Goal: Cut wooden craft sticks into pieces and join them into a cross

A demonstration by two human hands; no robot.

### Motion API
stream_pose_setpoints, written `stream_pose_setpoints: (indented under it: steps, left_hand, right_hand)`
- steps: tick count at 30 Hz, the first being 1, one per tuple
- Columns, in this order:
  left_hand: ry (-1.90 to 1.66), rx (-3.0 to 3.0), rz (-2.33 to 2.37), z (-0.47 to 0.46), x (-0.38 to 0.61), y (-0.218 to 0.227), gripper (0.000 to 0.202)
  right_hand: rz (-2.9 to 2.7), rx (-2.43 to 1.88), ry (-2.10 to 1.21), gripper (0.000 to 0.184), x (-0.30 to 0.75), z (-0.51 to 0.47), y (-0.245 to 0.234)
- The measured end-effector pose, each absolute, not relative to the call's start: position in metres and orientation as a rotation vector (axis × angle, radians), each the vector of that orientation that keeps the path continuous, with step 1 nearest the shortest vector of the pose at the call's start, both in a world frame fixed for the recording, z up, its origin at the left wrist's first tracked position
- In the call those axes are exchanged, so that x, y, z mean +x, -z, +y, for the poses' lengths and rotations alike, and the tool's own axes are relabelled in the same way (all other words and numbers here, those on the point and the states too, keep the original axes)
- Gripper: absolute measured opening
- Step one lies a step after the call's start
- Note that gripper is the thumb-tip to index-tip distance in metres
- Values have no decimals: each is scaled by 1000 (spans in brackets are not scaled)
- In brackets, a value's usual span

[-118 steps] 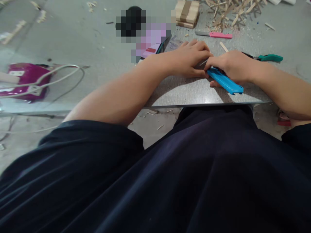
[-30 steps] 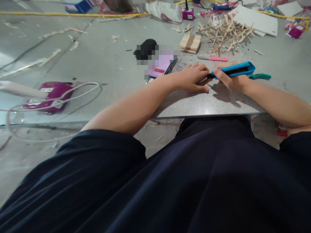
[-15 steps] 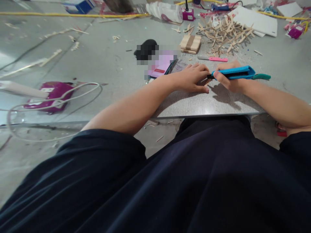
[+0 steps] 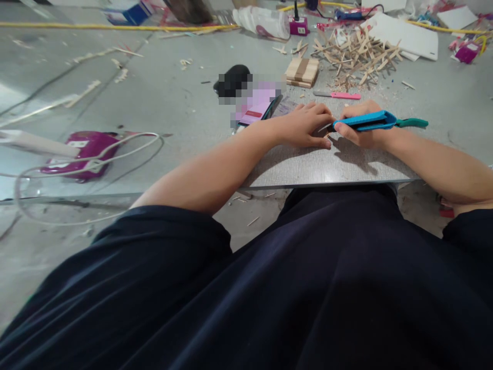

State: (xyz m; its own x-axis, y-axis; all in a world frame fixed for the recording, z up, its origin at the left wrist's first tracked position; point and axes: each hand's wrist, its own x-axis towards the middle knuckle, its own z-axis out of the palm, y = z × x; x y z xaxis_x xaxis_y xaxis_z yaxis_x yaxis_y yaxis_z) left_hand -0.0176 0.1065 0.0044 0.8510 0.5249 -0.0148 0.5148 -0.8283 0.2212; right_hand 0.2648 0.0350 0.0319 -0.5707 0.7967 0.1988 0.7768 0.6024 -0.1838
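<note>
My right hand (image 4: 360, 126) is closed round a blue hand tool (image 4: 365, 121) with a channel-like grip and a dark narrow tip pointing left; its exact kind is unclear. A green handle (image 4: 412, 123) shows beyond the blue end, and I cannot tell whether it joins the tool. My left hand (image 4: 310, 125) rests low on the table, its fingertips at the dark tip and its thumb lower down. A small wood-coloured sliver shows between them, mostly hidden. Behind my hands lies a pink-handled blade (image 4: 345, 95).
A banded stack of flat wooden sticks (image 4: 302, 72) lies behind, beside a heap of wooden pieces (image 4: 358, 51). A purple-screened phone (image 4: 259, 107) and a black mouse (image 4: 233, 77) are partly pixelated. A purple power strip (image 4: 87, 154) with a white cable sits left. The table edge (image 4: 327, 184) is near my body.
The blue tool has shifted slightly left and its gap looks narrower. My right hand has moved a little left with it; my left hand has stayed in place.
</note>
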Motion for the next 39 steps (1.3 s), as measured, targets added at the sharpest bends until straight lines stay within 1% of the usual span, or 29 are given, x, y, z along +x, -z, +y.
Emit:
stream_pose_setpoints:
  steps: [9, 16, 22, 29, 35, 39]
  left_hand:
    - [-66, 2779, 770, 107, -17, -7, 85]
    - [-73, 2770, 788, 105, -18, -8, 79]
    - [-107, 2783, 788, 106, -19, -6, 75]
    - [-139, 2764, 803, 109, -19, -2, 74]
    - [-119, 2765, 803, 106, -19, -4, 71]
    - [-123, 2775, 807, 105, -19, -4, 70]
  right_hand:
    - [-2574, -1289, -175, 43, 267, 37, -29]
    - [-2589, -1214, -172, 40, 271, 43, -21]
    - [-2591, -1106, -207, 48, 271, 43, -18]
    - [-2601, -1165, -254, 38, 268, 42, -21]
    - [-2611, -1170, -297, 45, 270, 43, -20]
    - [-2619, -1185, -312, 45, 271, 43, -21]
